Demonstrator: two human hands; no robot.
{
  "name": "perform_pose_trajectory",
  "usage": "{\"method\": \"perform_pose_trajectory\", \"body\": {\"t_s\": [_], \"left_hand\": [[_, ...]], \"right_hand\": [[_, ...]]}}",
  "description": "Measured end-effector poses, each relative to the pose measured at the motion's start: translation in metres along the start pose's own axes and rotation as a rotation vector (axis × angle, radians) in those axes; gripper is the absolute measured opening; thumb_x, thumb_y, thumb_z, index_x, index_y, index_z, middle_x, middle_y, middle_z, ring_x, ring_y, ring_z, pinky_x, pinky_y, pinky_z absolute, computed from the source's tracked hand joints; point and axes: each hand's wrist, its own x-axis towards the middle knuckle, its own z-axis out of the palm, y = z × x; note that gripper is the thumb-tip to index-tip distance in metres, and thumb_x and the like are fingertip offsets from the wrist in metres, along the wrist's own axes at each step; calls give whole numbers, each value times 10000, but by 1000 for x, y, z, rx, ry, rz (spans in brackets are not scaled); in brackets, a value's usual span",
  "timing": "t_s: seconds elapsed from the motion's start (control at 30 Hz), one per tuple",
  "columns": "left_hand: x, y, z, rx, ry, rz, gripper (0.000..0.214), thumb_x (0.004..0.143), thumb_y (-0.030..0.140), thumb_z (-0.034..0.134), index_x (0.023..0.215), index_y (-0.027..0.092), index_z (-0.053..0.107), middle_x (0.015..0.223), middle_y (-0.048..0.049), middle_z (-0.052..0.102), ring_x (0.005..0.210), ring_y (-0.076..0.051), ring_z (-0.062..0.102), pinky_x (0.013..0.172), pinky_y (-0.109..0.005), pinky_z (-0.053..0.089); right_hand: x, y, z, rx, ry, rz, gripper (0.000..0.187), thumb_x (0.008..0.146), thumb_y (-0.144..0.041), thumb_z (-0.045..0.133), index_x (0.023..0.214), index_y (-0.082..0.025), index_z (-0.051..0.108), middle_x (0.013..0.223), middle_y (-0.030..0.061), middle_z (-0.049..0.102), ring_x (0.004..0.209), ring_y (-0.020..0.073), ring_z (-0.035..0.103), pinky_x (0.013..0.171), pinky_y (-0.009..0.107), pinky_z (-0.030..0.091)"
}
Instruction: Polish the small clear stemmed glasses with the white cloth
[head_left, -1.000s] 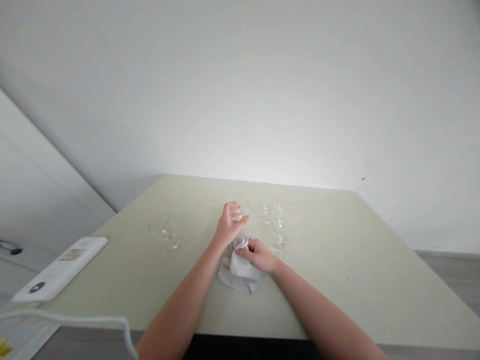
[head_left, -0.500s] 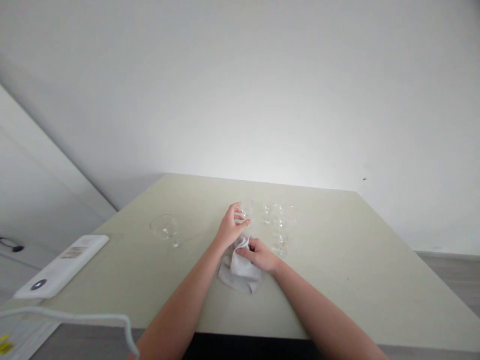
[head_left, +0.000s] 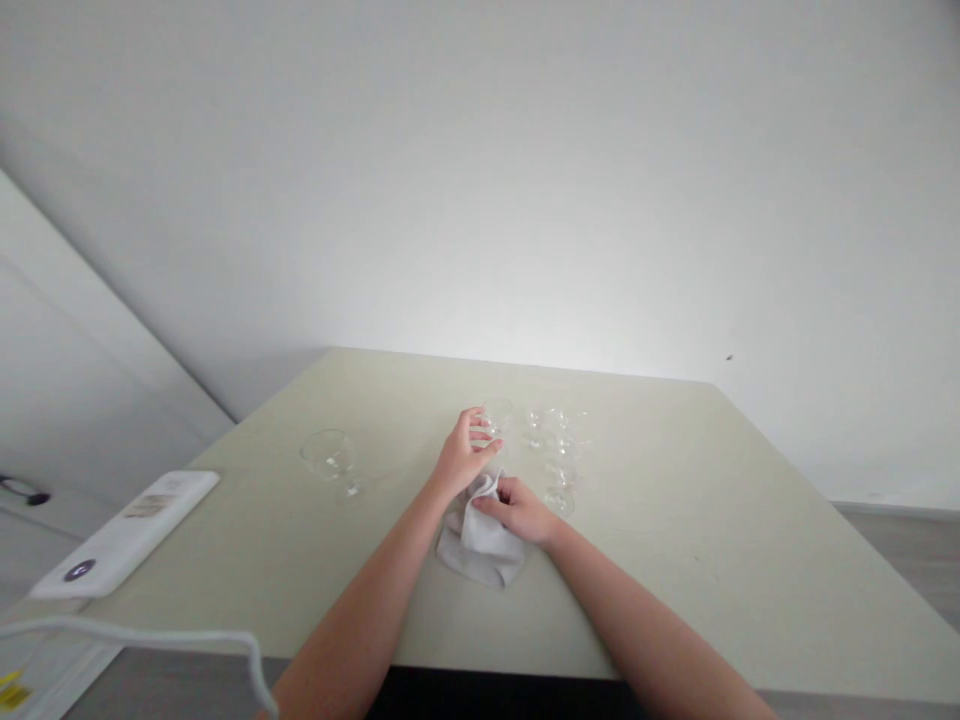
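My left hand is wrapped round a clear stemmed glass near the middle of the pale green table. Just below it, my right hand pinches a grey cloth that lies bunched on the tabletop. Several more clear glasses stand close to the right of the held one. One wide glass stands alone to the left.
A white flat device lies at the table's left edge. A white cable curves across the lower left corner. A plain white wall rises behind the table; grey floor shows at the far right.
My left hand closed its fingers round the glass and shifted it slightly right. The right hand and cloth stayed put.
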Motion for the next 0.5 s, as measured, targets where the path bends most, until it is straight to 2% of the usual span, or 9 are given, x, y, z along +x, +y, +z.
{"method": "perform_pose_trajectory", "body": {"t_s": [0.5], "left_hand": [[0,-3,1,-47,-23,-7,566,652,326,764,1136,227,487,1087,-63,595,820,-158,667,685,-286,545]], "right_hand": [[0,0,0,13,-1,9,368,840,-506,590,714,-164,542,632,-30,460,556,93,400,526,220,320]]}}
